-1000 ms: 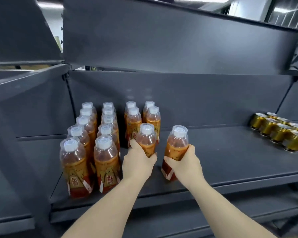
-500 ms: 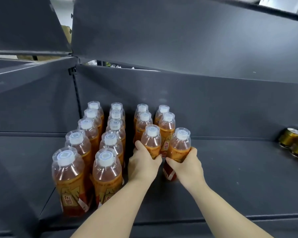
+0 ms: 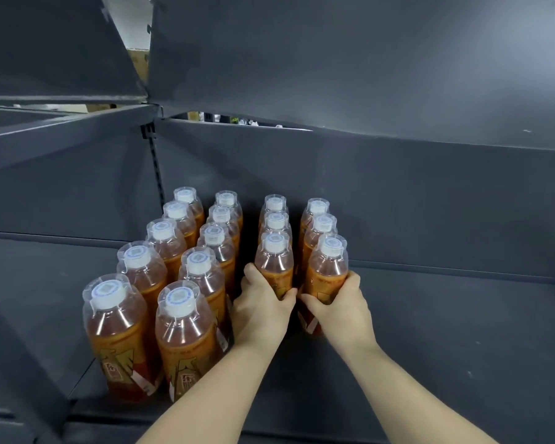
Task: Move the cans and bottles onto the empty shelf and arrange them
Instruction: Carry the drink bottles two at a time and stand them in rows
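Fingers: curled round bottles, one in each hand.
Left hand: grips a white-capped clear plastic bottle of amber tea, heading the third row.
Right hand: grips its twin bottle, heading the fourth row.
Change: both slid back, closing the gap behind.
Where: upright on dark grey metal shelf.
Meaning: probably ready to let go; two short rows want more.
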Demonstrator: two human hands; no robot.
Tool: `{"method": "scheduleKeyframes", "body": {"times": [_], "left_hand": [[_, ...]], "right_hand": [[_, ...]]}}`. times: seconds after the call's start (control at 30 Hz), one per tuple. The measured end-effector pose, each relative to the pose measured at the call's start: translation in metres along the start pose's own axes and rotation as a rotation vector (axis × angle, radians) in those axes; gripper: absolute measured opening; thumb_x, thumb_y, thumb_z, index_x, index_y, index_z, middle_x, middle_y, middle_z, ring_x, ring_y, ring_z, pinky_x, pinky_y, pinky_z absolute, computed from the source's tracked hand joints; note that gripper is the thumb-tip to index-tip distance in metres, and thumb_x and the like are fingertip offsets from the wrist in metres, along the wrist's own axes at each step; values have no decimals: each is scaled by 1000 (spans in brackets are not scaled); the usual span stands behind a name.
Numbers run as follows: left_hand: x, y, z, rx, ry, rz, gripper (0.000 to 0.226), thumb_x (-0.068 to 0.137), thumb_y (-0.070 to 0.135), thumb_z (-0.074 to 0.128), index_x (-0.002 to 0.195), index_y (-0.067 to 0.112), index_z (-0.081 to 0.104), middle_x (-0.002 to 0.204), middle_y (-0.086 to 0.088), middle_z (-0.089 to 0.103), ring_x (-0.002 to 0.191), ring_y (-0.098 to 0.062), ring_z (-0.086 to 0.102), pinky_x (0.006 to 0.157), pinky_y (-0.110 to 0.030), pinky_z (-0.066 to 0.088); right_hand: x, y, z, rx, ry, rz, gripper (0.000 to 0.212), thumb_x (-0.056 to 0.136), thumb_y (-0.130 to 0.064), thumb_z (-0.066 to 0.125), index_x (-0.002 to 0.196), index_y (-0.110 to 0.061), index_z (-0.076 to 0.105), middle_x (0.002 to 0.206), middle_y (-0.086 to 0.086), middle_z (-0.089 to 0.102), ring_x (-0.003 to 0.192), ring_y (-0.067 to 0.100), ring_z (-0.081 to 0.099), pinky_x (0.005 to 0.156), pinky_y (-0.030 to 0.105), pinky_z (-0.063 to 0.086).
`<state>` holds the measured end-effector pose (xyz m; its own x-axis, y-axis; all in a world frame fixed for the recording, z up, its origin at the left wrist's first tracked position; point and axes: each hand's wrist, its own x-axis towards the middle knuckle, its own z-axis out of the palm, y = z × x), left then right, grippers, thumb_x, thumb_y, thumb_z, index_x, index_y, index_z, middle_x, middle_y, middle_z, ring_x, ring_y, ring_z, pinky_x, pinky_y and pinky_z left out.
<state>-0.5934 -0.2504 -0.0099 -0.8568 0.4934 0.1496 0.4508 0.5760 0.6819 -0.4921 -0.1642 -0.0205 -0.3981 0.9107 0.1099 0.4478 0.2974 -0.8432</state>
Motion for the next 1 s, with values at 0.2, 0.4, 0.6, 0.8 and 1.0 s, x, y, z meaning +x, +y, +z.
{"method": "scheduleKeyframes", "body": {"times": [0.2, 0.4, 0.6, 0.8, 1.0], "left_hand": [[1, 1, 5, 18, 13, -17, 86, 88, 54, 66, 146, 17, 14, 139, -5, 46, 118, -31, 57, 90, -40, 50], [7, 0, 7, 45, 13, -27, 86, 88, 55, 65, 145, 17, 14, 140, -4, 46, 119, -31, 56, 89, -38, 48], [8, -3, 11, 60, 12, -22, 87, 87, 56, 66, 145, 17, 12, 139, -5, 46, 116, -30, 57, 85, -39, 50], [9, -4, 14, 68, 16, -16, 88, 87, 57, 65, 144, 17, 11, 139, -6, 46, 114, -30, 58, 84, -37, 50], [8, -5, 14, 70, 17, -8, 88, 88, 56, 65, 146, 16, 12, 139, -6, 46, 117, -31, 57, 88, -38, 50]], "right_hand": [[5, 0, 1, -27, -41, 4, 64, 78, -47, 80, 116, -28, 31, 109, -5, 55, 89, 13, 56, 69, 28, 48], [7, 1, -1, -69, -58, -6, 68, 79, -49, 79, 122, -26, 31, 110, -6, 53, 93, 14, 55, 77, 31, 53], [6, 3, -2, -73, -75, -3, 62, 80, -48, 78, 112, -30, 27, 107, -6, 55, 84, 9, 55, 64, 22, 46], [6, 4, 0, -94, -60, 3, 61, 80, -49, 77, 110, -30, 27, 104, -5, 56, 86, 13, 57, 69, 26, 49], [5, 4, 3, -96, -38, -5, 61, 81, -48, 76, 109, -29, 26, 106, -3, 56, 87, 14, 58, 68, 27, 50]]}}
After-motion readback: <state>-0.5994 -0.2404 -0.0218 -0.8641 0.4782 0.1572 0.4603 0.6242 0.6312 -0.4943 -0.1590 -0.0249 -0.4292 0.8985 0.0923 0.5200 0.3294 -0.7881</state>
